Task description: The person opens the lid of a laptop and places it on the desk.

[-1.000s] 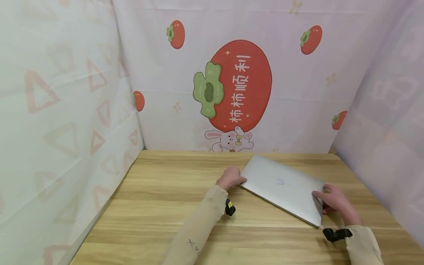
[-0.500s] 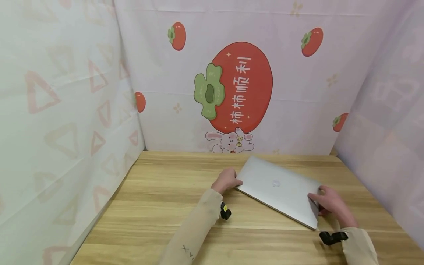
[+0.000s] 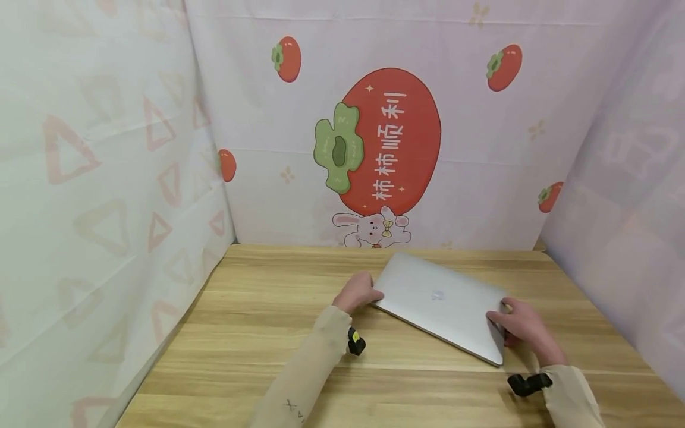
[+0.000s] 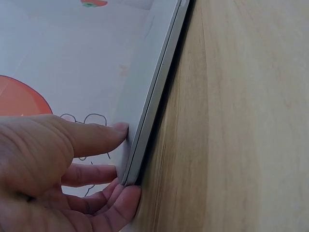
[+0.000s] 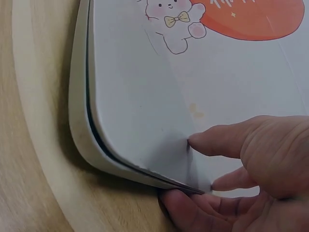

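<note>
A closed silver laptop (image 3: 439, 306) lies at a slant over the right half of the wooden table, a logo in the middle of its lid. My left hand (image 3: 357, 291) grips its left edge; in the left wrist view the thumb (image 4: 104, 137) is on the lid and other fingertips curl under the corner. On the opposite side my right hand (image 3: 521, 324) holds the right edge. The right wrist view shows that thumb (image 5: 222, 137) on top of the lid and fingers tucked beneath the edge. A dark gap runs below the laptop's (image 5: 79, 106) rim.
Wooden table (image 3: 257, 333) surface extends to the left and in front of the laptop. Behind it hangs a white cloth backdrop (image 3: 267, 119) with a large red persimmon print. Cloth walls (image 3: 107, 238) also stand at the left and right sides.
Both hands and the laptop have shifted to the left across the table, with the grip at each edge kept. The laptop stays closed and at much the same slant.
</note>
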Action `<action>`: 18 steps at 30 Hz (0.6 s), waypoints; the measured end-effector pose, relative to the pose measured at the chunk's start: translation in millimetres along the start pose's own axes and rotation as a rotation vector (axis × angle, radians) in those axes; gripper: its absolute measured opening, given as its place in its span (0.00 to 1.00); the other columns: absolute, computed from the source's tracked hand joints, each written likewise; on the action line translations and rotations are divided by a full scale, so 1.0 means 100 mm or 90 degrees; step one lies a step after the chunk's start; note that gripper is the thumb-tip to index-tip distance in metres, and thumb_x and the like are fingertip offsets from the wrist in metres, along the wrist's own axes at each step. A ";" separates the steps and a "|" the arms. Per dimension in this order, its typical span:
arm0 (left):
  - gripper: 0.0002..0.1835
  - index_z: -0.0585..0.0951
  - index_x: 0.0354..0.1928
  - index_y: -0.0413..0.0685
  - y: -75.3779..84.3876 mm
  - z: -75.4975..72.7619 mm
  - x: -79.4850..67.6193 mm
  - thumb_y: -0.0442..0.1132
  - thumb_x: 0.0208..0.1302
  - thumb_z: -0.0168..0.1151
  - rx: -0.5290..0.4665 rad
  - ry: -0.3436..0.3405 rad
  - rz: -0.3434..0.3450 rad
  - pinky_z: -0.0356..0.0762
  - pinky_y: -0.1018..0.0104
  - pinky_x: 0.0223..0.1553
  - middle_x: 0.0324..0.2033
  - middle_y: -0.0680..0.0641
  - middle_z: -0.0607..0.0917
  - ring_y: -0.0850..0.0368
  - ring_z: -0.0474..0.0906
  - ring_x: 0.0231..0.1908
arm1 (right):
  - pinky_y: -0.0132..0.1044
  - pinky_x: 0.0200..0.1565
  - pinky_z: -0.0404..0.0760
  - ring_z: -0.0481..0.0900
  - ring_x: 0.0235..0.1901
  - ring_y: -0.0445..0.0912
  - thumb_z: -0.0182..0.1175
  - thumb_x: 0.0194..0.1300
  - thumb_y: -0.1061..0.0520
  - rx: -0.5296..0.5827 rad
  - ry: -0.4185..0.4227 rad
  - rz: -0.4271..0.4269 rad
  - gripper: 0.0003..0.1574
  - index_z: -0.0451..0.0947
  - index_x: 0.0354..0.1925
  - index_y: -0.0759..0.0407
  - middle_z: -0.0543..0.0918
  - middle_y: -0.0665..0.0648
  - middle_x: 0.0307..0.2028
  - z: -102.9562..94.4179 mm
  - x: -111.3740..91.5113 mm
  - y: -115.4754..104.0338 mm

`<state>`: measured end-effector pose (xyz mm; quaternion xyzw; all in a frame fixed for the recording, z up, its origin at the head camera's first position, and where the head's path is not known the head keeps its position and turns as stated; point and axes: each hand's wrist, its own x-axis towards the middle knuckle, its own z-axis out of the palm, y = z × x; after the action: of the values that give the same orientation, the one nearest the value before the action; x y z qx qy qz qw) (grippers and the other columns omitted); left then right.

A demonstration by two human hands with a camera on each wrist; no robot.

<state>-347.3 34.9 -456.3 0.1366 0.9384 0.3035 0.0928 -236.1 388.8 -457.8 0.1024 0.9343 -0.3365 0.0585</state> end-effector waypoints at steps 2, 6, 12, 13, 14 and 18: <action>0.21 0.64 0.12 0.50 -0.01 -0.03 -0.01 0.43 0.50 0.67 0.000 0.000 0.000 0.55 0.70 0.14 0.11 0.54 0.61 0.61 0.58 0.13 | 0.40 0.20 0.78 0.75 0.14 0.45 0.58 0.61 0.47 -0.001 -0.002 -0.002 0.49 0.49 0.63 0.78 0.75 0.58 0.22 0.02 0.00 -0.03; 0.24 0.62 0.11 0.50 -0.04 -0.07 -0.03 0.42 0.50 0.67 -0.004 -0.007 -0.015 0.53 0.70 0.13 0.09 0.55 0.58 0.62 0.55 0.12 | 0.39 0.21 0.78 0.75 0.14 0.45 0.58 0.61 0.47 0.001 -0.012 -0.001 0.48 0.49 0.64 0.78 0.75 0.58 0.22 0.07 0.01 -0.07; 0.15 0.73 0.22 0.46 -0.08 -0.12 -0.05 0.45 0.51 0.68 -0.003 -0.008 -0.026 0.62 0.68 0.18 0.17 0.52 0.69 0.59 0.65 0.18 | 0.39 0.22 0.78 0.74 0.17 0.46 0.58 0.60 0.44 -0.001 -0.019 -0.001 0.51 0.49 0.64 0.77 0.74 0.60 0.25 0.11 0.02 -0.14; 0.14 0.74 0.23 0.46 -0.08 -0.12 -0.05 0.45 0.51 0.68 0.000 -0.006 -0.024 0.63 0.68 0.19 0.18 0.51 0.70 0.59 0.66 0.20 | 0.39 0.22 0.78 0.73 0.18 0.46 0.58 0.60 0.44 -0.002 -0.020 -0.003 0.52 0.49 0.64 0.77 0.74 0.60 0.26 0.12 0.03 -0.15; 0.14 0.74 0.25 0.45 -0.09 -0.13 -0.05 0.45 0.51 0.68 0.004 -0.005 -0.022 0.63 0.68 0.19 0.19 0.51 0.71 0.59 0.66 0.20 | 0.39 0.22 0.78 0.73 0.18 0.46 0.59 0.60 0.44 -0.002 -0.022 -0.003 0.52 0.49 0.64 0.77 0.74 0.61 0.28 0.12 0.03 -0.16; 0.14 0.74 0.25 0.45 -0.12 -0.16 -0.06 0.45 0.52 0.67 0.020 -0.002 -0.022 0.64 0.69 0.19 0.19 0.51 0.72 0.59 0.67 0.20 | 0.39 0.23 0.78 0.73 0.20 0.46 0.59 0.60 0.43 -0.013 -0.027 -0.004 0.53 0.48 0.65 0.77 0.73 0.64 0.32 0.16 0.05 -0.21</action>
<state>-348.1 15.4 -449.9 0.1222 0.9452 0.2868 0.0970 -244.9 363.9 -457.9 0.0913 0.9366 -0.3291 0.0781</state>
